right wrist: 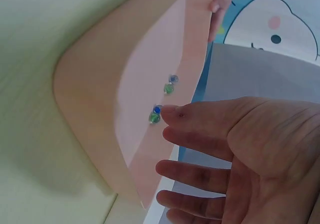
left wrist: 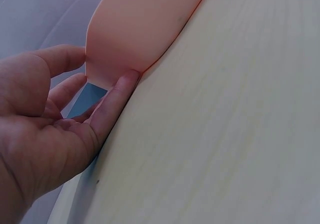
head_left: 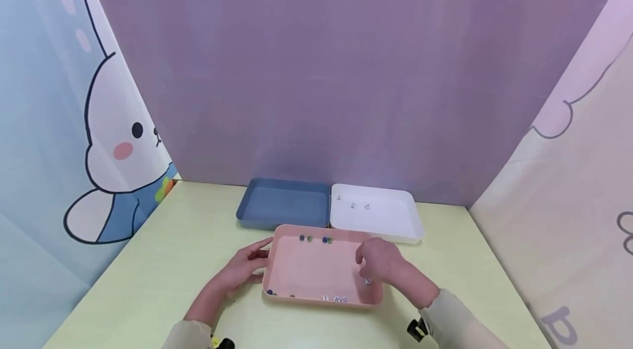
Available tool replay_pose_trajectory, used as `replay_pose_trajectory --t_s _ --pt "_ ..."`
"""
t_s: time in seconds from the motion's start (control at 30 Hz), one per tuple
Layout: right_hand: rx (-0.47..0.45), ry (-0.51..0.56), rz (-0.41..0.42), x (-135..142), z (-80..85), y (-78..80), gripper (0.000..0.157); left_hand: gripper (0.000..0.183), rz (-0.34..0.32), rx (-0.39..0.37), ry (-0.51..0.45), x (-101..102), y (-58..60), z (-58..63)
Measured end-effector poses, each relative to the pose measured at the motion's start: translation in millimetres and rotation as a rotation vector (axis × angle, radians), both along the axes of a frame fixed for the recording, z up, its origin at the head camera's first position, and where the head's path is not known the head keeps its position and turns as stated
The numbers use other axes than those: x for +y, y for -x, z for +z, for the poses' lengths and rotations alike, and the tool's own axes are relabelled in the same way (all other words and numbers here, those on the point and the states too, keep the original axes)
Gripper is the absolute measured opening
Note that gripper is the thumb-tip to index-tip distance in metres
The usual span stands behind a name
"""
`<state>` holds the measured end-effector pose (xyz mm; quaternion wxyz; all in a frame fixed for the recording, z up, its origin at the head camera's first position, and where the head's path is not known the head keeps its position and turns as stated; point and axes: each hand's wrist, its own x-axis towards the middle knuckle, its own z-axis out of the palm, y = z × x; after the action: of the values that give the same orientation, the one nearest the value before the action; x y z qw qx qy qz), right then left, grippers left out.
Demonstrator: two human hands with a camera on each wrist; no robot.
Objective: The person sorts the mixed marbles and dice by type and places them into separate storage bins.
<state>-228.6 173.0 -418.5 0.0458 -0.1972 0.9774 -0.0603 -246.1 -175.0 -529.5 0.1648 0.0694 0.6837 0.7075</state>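
Note:
A pink tray [head_left: 318,264] lies on the table before me, holding glass marbles [head_left: 327,240] and several white dice [head_left: 340,299]. Two pairs of blue and green marbles [right wrist: 155,115] sit along its far wall. My left hand [head_left: 242,266] rests at the tray's left end, its extended fingers [left wrist: 117,97] touching the outer wall. Over the right end of the tray hovers my right hand [head_left: 381,261], above a single die [head_left: 367,281]. Its thumb and index finger are close together, and nothing shows between them.
Behind the pink tray stand a blue tray [head_left: 287,203] at left and a white tray [head_left: 378,209] at right. The white tray has three dice [head_left: 353,206] in it. A purple cloth [head_left: 316,74] hangs at the back; printed curtains flank the table.

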Motion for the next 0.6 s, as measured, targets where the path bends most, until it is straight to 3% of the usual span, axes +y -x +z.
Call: replay_pose_trajectory --t_s 0.2,0.6 --pt "-0.026 -0.051 -0.022 -3.3 -4.6 -4.8 0.01 0.059 -0.001 0.01 0.002 -0.4 -0.5 1.8" --pt "0.025 -0.062 -0.003 0.8 -13.2 -9.2 0.018 0.06 -0.009 0.001 -0.004 -1.5 -0.2 1.0"
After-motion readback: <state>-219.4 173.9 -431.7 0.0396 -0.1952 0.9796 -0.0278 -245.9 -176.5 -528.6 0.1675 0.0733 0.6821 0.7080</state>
